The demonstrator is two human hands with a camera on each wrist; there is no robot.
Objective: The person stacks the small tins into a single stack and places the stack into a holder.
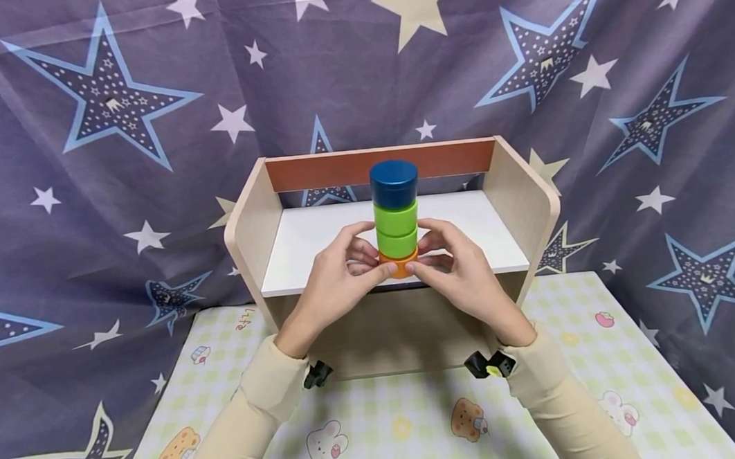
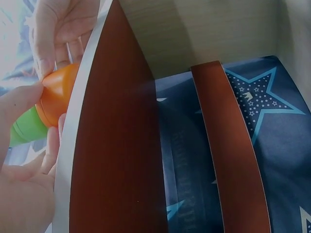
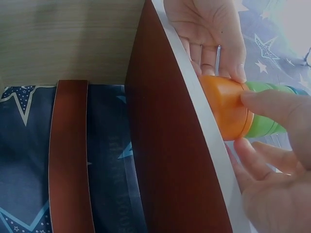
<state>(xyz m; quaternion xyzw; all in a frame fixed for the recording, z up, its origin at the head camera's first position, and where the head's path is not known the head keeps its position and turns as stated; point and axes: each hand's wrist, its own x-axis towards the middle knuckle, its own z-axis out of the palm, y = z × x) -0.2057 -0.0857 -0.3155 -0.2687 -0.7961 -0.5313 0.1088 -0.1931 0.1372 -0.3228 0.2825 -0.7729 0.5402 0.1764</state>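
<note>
A stack of cup-shaped pieces stands upright over the front of a white shelf board (image 1: 318,239). Its top piece is a dark blue cup (image 1: 394,186), below it come green cups (image 1: 396,221), and an orange cup (image 1: 399,264) forms the bottom. From the left, my left hand (image 1: 338,272) pinches the orange cup between thumb and fingers. My right hand (image 1: 460,270) grips the same cup from the right. Both wrist views show the orange cup (image 3: 223,108) close by the board's white front edge (image 2: 86,87); whether its base touches the board cannot be told.
The shelf unit has wooden side panels (image 1: 521,194) and a reddish-brown back rail (image 1: 333,169). It stands on a table with a green checked cloth (image 1: 408,401). A dark star-patterned curtain (image 1: 347,71) hangs behind.
</note>
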